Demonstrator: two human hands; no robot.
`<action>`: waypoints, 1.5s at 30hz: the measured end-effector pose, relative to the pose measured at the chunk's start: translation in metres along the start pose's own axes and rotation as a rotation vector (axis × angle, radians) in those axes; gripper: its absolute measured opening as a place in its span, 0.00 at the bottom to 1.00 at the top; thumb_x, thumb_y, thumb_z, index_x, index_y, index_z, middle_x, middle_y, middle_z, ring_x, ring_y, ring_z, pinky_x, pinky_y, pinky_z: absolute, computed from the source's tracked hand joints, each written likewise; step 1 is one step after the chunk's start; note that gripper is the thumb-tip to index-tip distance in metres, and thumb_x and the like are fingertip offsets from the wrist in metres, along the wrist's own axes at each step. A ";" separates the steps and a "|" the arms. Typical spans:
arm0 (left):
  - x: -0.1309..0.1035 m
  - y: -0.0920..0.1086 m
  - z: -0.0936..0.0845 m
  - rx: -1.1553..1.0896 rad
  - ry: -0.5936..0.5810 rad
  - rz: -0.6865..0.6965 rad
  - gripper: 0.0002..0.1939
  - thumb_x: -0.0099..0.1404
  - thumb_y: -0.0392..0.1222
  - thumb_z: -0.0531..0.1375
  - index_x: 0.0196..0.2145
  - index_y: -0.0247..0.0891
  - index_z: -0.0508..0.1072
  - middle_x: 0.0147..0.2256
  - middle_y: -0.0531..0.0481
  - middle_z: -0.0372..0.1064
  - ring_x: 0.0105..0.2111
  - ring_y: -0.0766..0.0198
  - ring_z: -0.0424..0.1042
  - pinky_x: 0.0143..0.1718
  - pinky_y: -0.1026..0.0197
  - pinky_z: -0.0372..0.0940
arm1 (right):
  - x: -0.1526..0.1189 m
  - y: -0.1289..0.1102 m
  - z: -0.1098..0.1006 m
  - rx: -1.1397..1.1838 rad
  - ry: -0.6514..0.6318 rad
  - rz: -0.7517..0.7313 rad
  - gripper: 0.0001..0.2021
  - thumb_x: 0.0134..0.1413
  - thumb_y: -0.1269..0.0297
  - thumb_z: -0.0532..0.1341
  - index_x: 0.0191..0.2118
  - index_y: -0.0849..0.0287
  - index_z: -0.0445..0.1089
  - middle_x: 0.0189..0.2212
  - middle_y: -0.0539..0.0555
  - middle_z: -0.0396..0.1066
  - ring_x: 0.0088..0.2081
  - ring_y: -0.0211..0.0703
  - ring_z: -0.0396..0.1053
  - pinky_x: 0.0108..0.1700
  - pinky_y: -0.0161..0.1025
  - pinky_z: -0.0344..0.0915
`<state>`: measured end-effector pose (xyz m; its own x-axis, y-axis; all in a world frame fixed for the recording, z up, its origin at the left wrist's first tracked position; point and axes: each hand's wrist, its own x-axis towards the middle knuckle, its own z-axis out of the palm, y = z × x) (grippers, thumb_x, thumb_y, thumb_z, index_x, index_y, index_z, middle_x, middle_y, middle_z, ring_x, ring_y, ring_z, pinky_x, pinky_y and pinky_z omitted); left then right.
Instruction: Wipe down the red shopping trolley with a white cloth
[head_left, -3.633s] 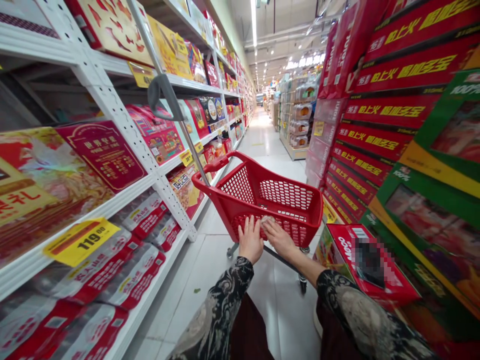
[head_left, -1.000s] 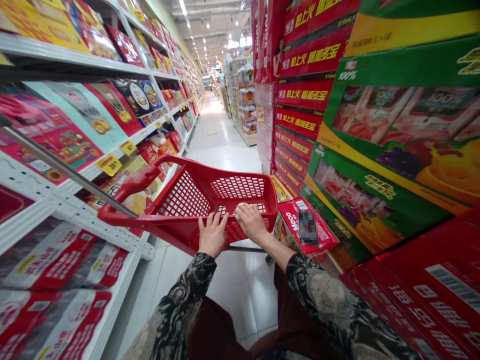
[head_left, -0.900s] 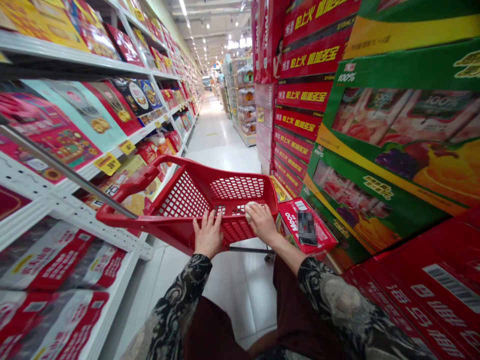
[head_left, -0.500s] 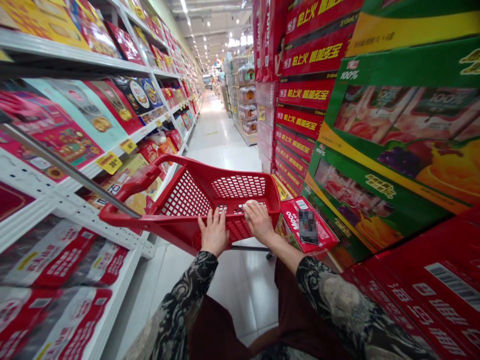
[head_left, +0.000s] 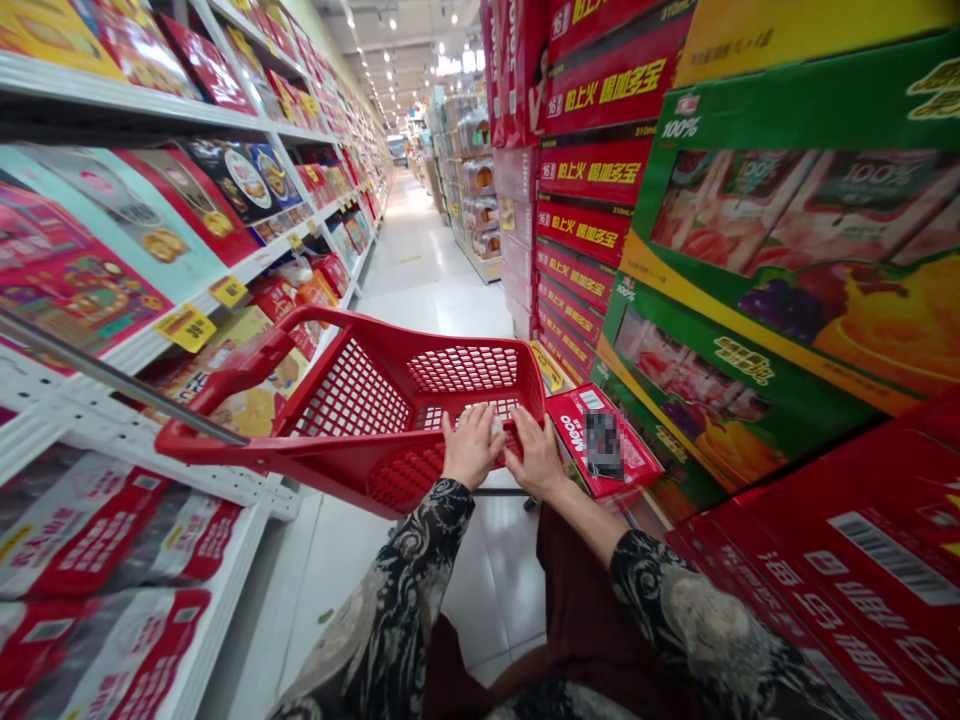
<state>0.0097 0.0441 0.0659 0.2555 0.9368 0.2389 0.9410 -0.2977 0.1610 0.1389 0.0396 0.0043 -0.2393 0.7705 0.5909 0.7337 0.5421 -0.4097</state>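
Observation:
A red plastic shopping cart (head_left: 352,450) with perforated walls stands side-on before me, its handle end to the left. My left hand (head_left: 471,447) is at the cart's near rim with its fingers spread. Close beside it on the right, my right hand (head_left: 536,458) rests at the same rim near the cart's right end, fingers apart and bent over the edge. A small whitish thing shows by the fingertips between the hands; what it is and which hand touches it is unclear. Just right of the cart lies a red Meco box (head_left: 566,425) with a blurred patch on top.
White shelves (head_left: 247,490) with packaged snacks line the left side. Stacked red drink cartons (head_left: 592,170) and green juice boxes (head_left: 735,110) rise on the right, with more red cartons (head_left: 817,570) low at the right. A tiled aisle (head_left: 409,260) runs ahead.
My left hand has moved right along the rim, nearer to my right hand. My right hand has shifted slightly right and down. The cart and surroundings appear farther left in view.

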 end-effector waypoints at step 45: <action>-0.086 -0.183 -0.106 0.440 0.188 -0.330 0.20 0.63 0.38 0.45 0.53 0.43 0.59 0.58 0.46 0.55 0.56 0.56 0.55 0.58 0.36 0.31 | 0.020 -0.025 0.030 -0.019 0.022 -0.113 0.20 0.49 0.71 0.53 0.50 0.58 0.64 0.48 0.56 0.68 0.54 0.48 0.58 0.59 0.54 0.35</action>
<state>-0.2079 -0.0020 0.1175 -0.0733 0.9063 0.4162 0.9780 0.1470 -0.1480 0.0965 0.0517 0.0054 -0.3072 0.6971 0.6479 0.7148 0.6185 -0.3265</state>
